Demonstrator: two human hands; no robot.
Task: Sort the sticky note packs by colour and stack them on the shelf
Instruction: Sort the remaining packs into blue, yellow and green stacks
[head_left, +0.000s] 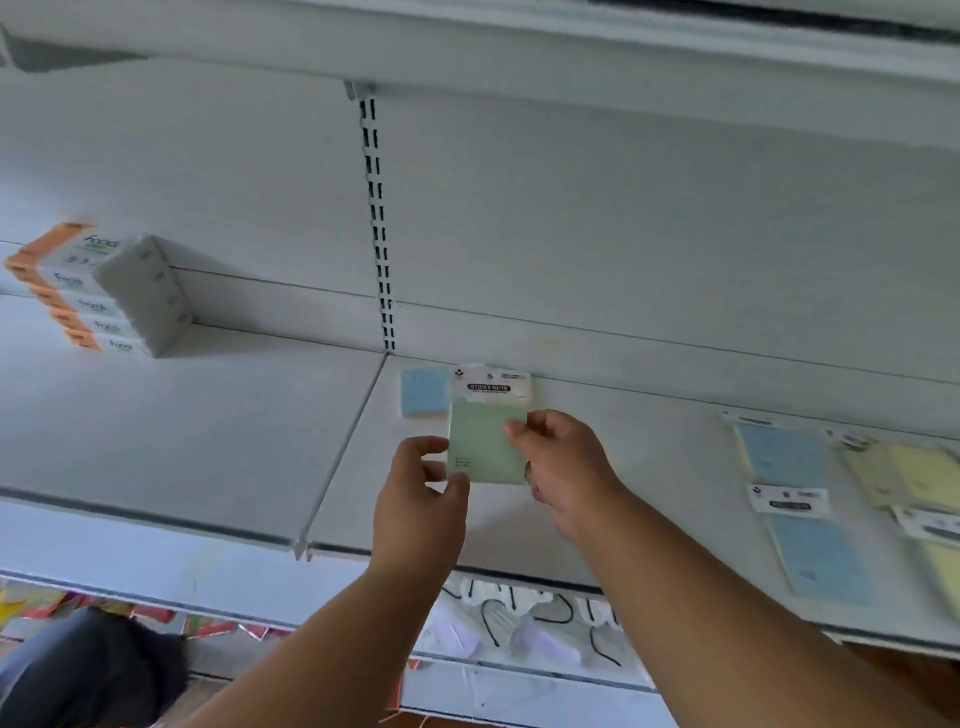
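Note:
A green sticky note pack (485, 441) with a white header card is held just above the white shelf (649, 467), near its back wall. My left hand (421, 499) pinches its lower left corner. My right hand (561, 462) pinches its right edge. A blue pack (423, 391) lies flat on the shelf right behind and to the left of the green one. Further right on the shelf lie two blue packs (784, 457) (815, 556) and several yellow packs (914, 475).
A stack of facial tissue packs (114, 291) stands at the back left of the neighbouring shelf section. A slotted upright (379, 223) divides the back wall. Another shelf runs overhead. Below the shelf edge hang white items with black loops (519, 613).

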